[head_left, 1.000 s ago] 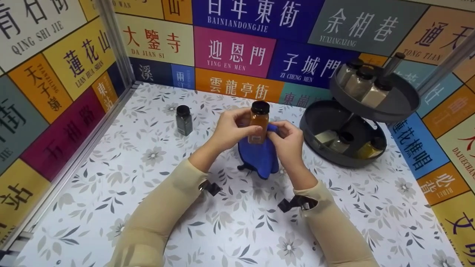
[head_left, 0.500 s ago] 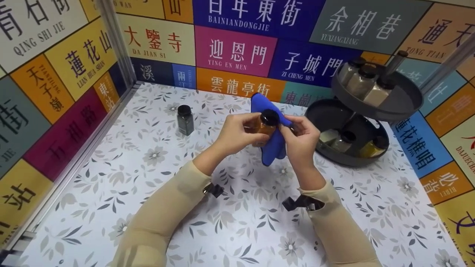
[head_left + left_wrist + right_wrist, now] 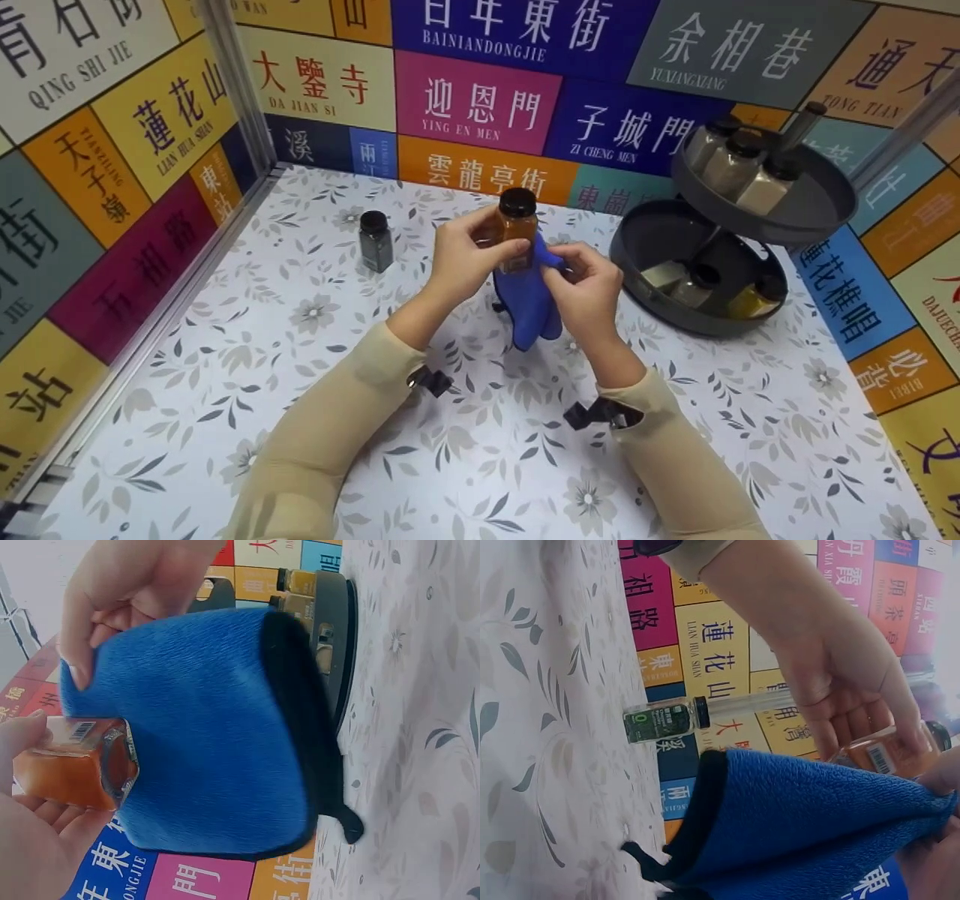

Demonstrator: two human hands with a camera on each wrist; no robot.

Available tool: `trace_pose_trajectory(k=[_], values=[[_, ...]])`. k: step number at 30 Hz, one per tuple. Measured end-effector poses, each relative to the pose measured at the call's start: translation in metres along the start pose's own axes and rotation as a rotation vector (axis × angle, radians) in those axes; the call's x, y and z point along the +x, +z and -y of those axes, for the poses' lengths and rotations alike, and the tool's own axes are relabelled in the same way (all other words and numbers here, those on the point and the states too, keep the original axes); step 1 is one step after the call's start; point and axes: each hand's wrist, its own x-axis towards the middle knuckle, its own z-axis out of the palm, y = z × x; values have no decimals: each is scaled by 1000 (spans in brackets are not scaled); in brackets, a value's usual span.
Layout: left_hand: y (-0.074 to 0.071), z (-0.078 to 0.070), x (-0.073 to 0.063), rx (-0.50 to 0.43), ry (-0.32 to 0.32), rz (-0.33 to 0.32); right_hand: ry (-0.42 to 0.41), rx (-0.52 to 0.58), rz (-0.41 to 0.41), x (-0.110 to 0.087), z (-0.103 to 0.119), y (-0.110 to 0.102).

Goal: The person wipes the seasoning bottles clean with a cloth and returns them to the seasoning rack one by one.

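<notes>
- A person's left hand (image 3: 465, 251) held an orange bottle (image 3: 517, 229), the thumb pressed along one side and the fingers bent behind the other, spread only as far as the bottle's width
- The right hand (image 3: 589, 289) pinched a blue cloth (image 3: 527, 304) near its top between thumb and fingertips, just beside the bottle
- The orange bottle was held above the flower-print table (image 3: 480, 465), near its middle from side to side, with the cloth next to its lower part; whether the two touched all along could not be told
- A black-capped dark bottle (image 3: 376, 246) stood upright on the table, well apart from the left hand, with bare tabletop between
- To the right, the rim of the lower tray (image 3: 694, 328) came near the right hand in the head view, with the upper tray (image 3: 817, 214) raised above it and the lettered wall (image 3: 480, 105) behind
- The orange bottle's long axis ran close to vertical, black cap up and base down, while the cloth hung with its dark-trimmed edge and small loop (image 3: 349, 825) toward the table
</notes>
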Motion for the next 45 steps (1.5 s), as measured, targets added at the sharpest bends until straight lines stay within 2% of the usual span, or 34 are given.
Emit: trace_pose_trajectory(k=[3, 7, 11, 14, 18, 23, 26, 29, 33, 37, 40, 45], values=[[-1, -1, 1, -11, 5, 13, 49, -44, 30, 1, -4, -1], [-1, -2, 1, -50, 16, 68, 115, -64, 50, 4, -6, -4], [-1, -3, 0, -92, 25, 165, 154, -54, 60, 9, -5, -7], [0, -3, -1, -81, 23, 249, 159, -57, 60, 11, -3, -11], [3, -3, -1, -41, 16, 318, 146, -26, 23, 15, 2, -15], [7, -1, -2, 16, -2, 354, 111, 54, -64, 17, 9, -20], [8, -1, -3, 70, -20, 338, 70, 85, -105, 16, 13, -20], [7, 0, -4, 106, -41, 286, 39, 104, -118, 13, 15, -18], [5, 4, -3, 101, -45, 187, 8, 93, -92, 7, 18, -12], [1, 5, 0, 78, -32, 87, -10, 31, -47, 1, 17, -4], [-2, 2, 2, 51, -41, 39, 0, -47, -11, -1, 12, -1], [-6, -2, 3, -14, -45, 25, 99, -137, 74, 0, 4, 0]])
